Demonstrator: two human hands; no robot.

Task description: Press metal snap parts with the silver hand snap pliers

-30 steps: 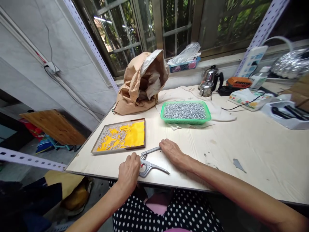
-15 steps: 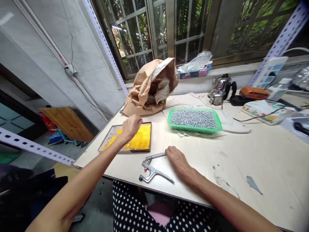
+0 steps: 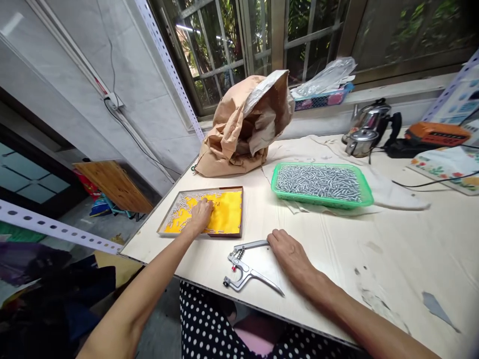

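Note:
My left hand reaches down into a shallow tray with a yellow bottom. Its fingers are drawn together at the yellow surface, and anything between them is hidden. Small silvery metal pieces lie scattered over the tray's left part and along its near edge. My right hand rests on the table, its curled fingers on the end of the upper handle of the grey metal snap pliers. The pliers lie with jaws to the left and handles spread.
A green basket full of small silvery pieces stands beyond my right hand. Behind the tray slumps an open brown paper bag. A metal kettle, an orange tool battery and a grey scrap are at the right.
My left hand has gone down from above the tray to its yellow bottom. The right hand stays at the pliers' handle. The view has shifted slightly.

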